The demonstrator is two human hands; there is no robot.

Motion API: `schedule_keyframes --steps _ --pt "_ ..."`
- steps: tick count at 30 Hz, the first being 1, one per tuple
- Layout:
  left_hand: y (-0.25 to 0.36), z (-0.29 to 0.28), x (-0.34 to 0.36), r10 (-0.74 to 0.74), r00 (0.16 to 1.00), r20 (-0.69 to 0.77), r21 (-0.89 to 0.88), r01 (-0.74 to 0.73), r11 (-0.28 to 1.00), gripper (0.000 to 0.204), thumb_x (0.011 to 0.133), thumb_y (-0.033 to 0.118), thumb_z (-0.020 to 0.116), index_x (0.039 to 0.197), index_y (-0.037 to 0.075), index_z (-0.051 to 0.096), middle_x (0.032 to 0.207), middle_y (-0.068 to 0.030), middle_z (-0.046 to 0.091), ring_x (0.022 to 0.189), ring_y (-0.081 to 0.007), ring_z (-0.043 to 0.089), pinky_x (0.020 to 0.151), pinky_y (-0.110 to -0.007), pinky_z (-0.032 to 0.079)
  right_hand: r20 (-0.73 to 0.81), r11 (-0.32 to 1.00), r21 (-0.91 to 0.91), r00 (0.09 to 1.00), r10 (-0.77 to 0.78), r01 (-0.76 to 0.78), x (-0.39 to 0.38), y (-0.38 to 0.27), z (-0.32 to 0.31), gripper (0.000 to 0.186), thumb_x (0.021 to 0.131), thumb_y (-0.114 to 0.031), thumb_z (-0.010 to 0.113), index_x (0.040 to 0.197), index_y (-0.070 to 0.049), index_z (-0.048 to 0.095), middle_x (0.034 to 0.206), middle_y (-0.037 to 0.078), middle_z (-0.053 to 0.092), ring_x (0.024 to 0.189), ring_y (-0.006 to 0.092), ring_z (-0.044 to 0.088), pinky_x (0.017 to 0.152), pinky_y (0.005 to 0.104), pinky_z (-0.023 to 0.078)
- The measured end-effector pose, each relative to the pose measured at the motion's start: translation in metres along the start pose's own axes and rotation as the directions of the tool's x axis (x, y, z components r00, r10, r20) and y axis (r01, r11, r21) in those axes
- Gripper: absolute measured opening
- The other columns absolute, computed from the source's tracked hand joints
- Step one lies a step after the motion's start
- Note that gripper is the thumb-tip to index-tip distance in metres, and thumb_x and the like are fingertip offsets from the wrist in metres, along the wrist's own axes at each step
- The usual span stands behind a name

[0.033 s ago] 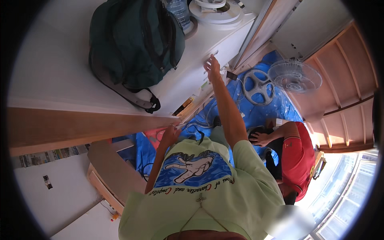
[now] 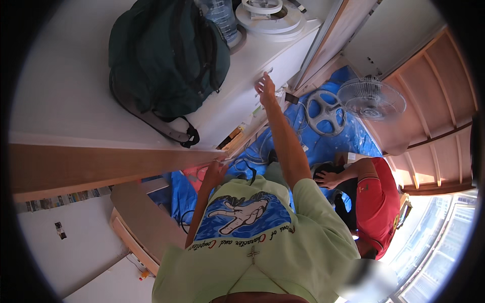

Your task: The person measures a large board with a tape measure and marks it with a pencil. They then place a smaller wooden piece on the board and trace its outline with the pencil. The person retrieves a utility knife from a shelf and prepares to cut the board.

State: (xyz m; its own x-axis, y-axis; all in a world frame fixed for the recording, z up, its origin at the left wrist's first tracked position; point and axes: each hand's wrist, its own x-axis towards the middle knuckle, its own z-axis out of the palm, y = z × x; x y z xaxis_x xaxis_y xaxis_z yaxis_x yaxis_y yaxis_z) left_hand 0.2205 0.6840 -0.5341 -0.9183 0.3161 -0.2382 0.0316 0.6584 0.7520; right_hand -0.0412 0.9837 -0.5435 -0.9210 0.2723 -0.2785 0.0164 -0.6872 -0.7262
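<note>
My right hand (image 2: 265,88) reaches forward to the upright white front panel (image 2: 290,63) of a long counter. Its fingers are curled; a small pale piece (image 2: 270,70) shows past the fingertips, too small to name. Near the end of a brown wooden edge board (image 2: 111,162), my left hand (image 2: 216,170) is held low with its fingers bent together. Something thin and light shows at those fingertips, but what it is I cannot make out. On the counter top, a dark green backpack (image 2: 164,60) lies to the left of my right hand.
A plastic bottle (image 2: 222,20) and white rolls of edging strip (image 2: 268,20) sit on the counter. Blue sheeting (image 2: 298,118) covers the floor under a grey five-spoke-like wheel base (image 2: 326,113). A fan (image 2: 371,98) stands beyond. At right crouches a person in a red shirt (image 2: 376,202).
The view has shifted slightly, so the backpack and counter sit a little farther left. Both my hands keep nearly the same places.
</note>
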Motion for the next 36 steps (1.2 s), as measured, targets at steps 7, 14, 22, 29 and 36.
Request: schedule_keyframes --steps 7,14,22,29,36 --pt "0.143 -0.007 0.112 0.319 0.871 -0.373 0.034 -0.331 0.943 0.028 0.093 0.006 0.059 0.120 0.002 0.061 0.115 -0.0184 0.063 0.106 -0.0337 0.062 0.093 -0.039 0.049 -0.064 0.970 0.022 0.968 0.242 -0.241 0.040 -0.032 -0.010 0.038 0.092 -0.054 0.062 0.102 -0.018 0.055 0.088 -0.002 0.058 0.079 0.0108 0.055 0.065 0.0246 0.040" --pt "0.207 -0.060 0.204 0.396 0.763 -0.510 0.255 -0.305 0.917 0.025 0.093 0.003 0.057 0.117 0.002 0.064 0.114 -0.0173 0.065 0.107 -0.0340 0.062 0.095 -0.038 0.048 0.048 0.964 -0.004 0.963 0.265 -0.265 0.028 -0.032 -0.031 0.036 0.098 -0.049 0.057 0.112 -0.016 0.052 0.099 0.000 0.055 0.088 0.0147 0.054 0.066 0.0288 0.039" --pt "0.175 -0.059 0.221 0.265 0.783 -0.563 0.198 -0.184 0.963 0.023 0.093 0.006 0.057 0.114 0.007 0.066 0.114 -0.0138 0.067 0.105 -0.0342 0.064 0.092 -0.039 0.050 0.003 0.941 0.026 0.941 0.337 -0.337 0.004 -0.053 -0.056 0.031 0.099 -0.046 0.057 0.107 -0.016 0.054 0.093 -0.001 0.054 0.085 0.0135 0.053 0.068 0.0285 0.038" --pt "0.156 -0.051 0.237 0.363 0.663 -0.654 0.269 -0.245 0.932 0.017 0.091 0.004 0.058 0.106 0.008 0.066 0.105 -0.0095 0.071 0.094 -0.0322 0.068 0.084 -0.037 0.053 0.039 0.939 0.041 0.940 0.340 -0.341 -0.025 -0.070 -0.089 0.031 0.100 -0.046 0.055 0.108 -0.016 0.056 0.094 -0.003 0.055 0.086 0.0126 0.052 0.070 0.0288 0.038" --pt "0.176 -0.040 0.226 0.409 0.693 -0.593 0.313 -0.270 0.911 0.020 0.088 0.001 0.060 0.106 0.008 0.067 0.108 -0.0099 0.067 0.099 -0.0317 0.065 0.085 -0.039 0.051 0.089 0.947 -0.034 0.943 0.320 -0.319 -0.061 -0.089 -0.134 0.031 0.101 -0.046 0.051 0.108 -0.016 0.054 0.094 -0.004 0.057 0.086 0.0102 0.051 0.073 0.0288 0.036"
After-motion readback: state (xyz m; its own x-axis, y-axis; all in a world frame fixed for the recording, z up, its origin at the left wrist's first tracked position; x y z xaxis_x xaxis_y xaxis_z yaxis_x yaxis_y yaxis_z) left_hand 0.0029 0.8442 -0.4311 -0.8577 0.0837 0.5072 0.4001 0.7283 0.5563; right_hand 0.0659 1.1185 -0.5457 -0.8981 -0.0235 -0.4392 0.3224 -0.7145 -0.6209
